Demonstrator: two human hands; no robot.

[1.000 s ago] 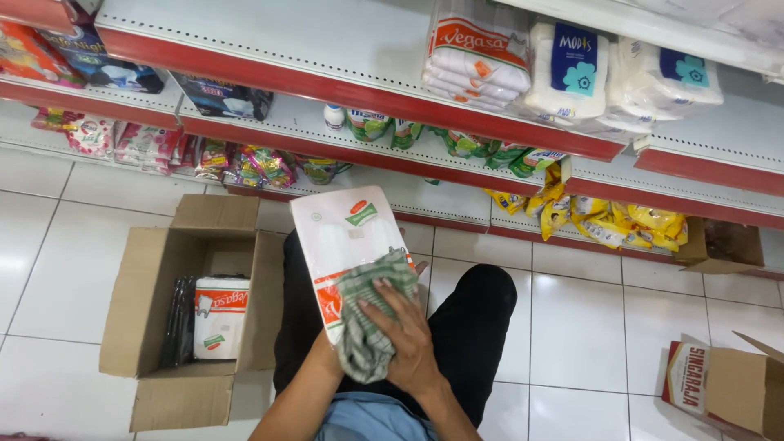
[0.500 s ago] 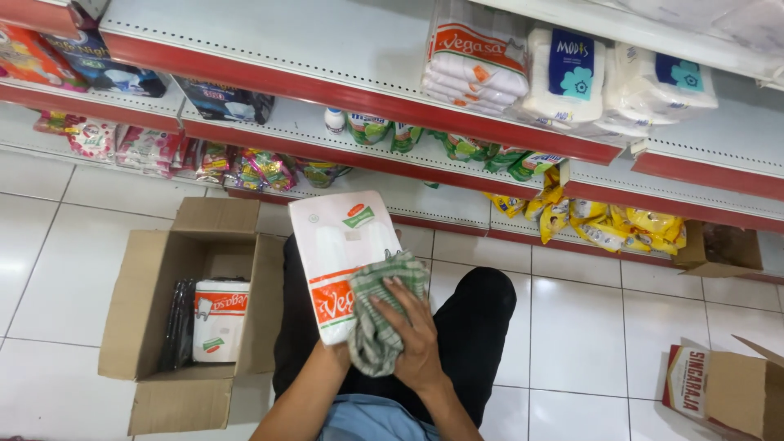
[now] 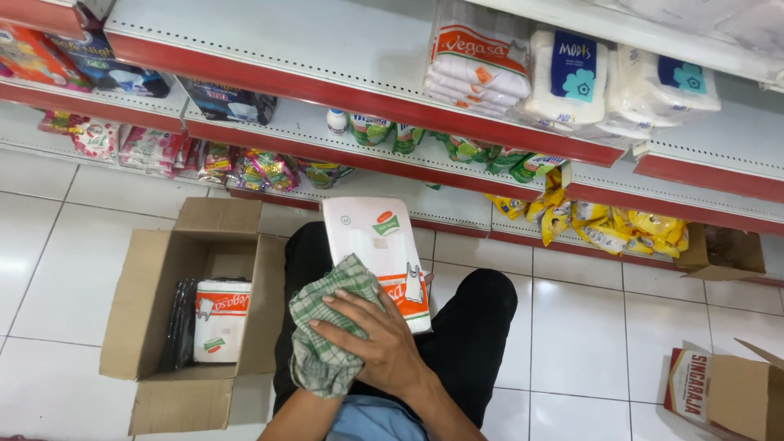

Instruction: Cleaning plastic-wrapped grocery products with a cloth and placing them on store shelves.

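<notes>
- Checked green and white cloth [image 3: 327, 343] is under my right hand [image 3: 371, 339]; my fingers [image 3: 339, 300] lie spread on it and press it against a pack [image 3: 377, 257].
- My right hand is open and flat, it does not close around anything.
- The pack is white and flat, wrapped in clear plastic, with an orange band near its lower end. It stands tilted above my lap, between my knees, and the cloth covers its lower left corner.
- My left hand is hidden behind the pack and the cloth, so I cannot tell how it grips; only my left forearm [image 3: 294, 416] shows at the bottom edge.
- I wear black trousers [image 3: 478, 327], and below me is a white tiled floor [image 3: 584, 327].
- Just beside my left knee stands an open cardboard box [image 3: 155, 286]. Inside it I see one more white pack [image 3: 219, 320] with orange print, next to some dark packs [image 3: 181, 322].
- In front of me are red and white shelves [image 3: 327, 82] with stacked white packs and small colourful bags.
- Another cardboard box [image 3: 727, 396] is at the right, well apart from me.
</notes>
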